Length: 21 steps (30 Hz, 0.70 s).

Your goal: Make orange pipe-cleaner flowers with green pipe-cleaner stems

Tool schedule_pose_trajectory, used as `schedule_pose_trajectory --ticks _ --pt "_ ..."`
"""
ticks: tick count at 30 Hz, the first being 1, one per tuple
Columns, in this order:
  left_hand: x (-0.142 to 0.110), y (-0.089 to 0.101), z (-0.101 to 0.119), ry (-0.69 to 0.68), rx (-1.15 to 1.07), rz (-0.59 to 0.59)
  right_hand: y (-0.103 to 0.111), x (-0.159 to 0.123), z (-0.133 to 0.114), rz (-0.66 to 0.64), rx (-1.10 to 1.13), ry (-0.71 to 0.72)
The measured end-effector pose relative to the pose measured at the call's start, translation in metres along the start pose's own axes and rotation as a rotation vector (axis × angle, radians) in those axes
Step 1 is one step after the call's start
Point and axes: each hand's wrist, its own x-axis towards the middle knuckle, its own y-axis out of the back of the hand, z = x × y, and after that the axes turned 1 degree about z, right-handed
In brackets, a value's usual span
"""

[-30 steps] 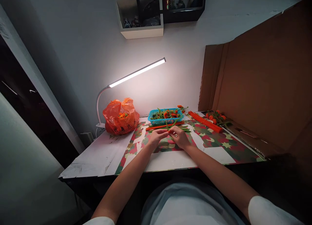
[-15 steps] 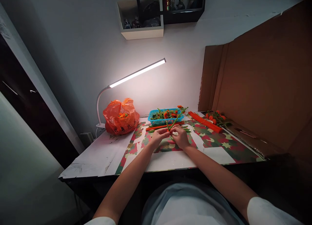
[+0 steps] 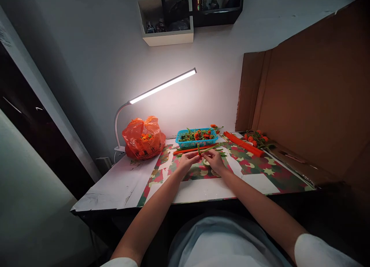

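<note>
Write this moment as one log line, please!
left hand: holds stems | right hand: at stems | basket: beyond hands | bag: left of basket | lamp: lit

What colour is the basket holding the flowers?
The basket is bright blue, clearest in the head view.

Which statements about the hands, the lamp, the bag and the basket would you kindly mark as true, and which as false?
1. The left hand is at an upright green stem. True.
2. The lamp is switched off. False: the lamp is lit, its long bar glowing.
3. In the view, the orange plastic bag stands to the left of the blue basket. True.
4. The flowers in the blue basket are all white. False: orange flowers show there among greenery.
5. The right hand rests on the orange plastic bag. False: the right hand is close beside the left hand, well away from the bag.
</note>
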Motion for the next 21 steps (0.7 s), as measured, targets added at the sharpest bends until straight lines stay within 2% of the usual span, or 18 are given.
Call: schedule_pose_trajectory --ticks 8,16,21 --pt "0.0019 0.0024 -0.0029 0.061 -0.015 0.004 -0.0004 0.0002 0.0037 -0.019 0.06 -0.043" --pt "0.0037 0.0006 -0.0019 0.045 -0.042 0.049 0.0006 0.0029 -0.0007 -0.066 0.107 -0.052" --pt "0.0045 0.0001 -0.0041 0.007 -0.034 0.115 -0.0002 0.001 -0.0026 -0.007 0.082 -0.047"
